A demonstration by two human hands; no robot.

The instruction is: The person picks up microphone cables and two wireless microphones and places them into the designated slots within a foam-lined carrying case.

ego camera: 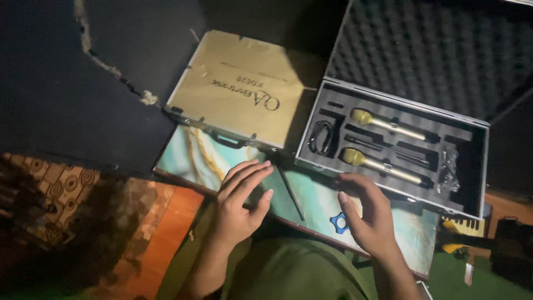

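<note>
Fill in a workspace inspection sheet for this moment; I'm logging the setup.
Surface: marbled teal board, partly covered.
Job's things: open foam-lined case holding two gold microphones.
Clutter: closed flat case; thin dark rod; blue knob.
Hands: left hand and right hand open, hovering over the board, holding nothing.
Cables: coiled black cable in the case.
Surroundings: patterned floor; dim light.

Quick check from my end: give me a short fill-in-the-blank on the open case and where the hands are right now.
1. The open case holds ____ gold-headed microphones.
2. The inside of its raised lid is lined with dark ____.
3. The coiled black cable lies to the ____ of the microphones in the picture.
4. Both hands, left and right, are ____.

Missing words: two; foam; left; empty
</note>
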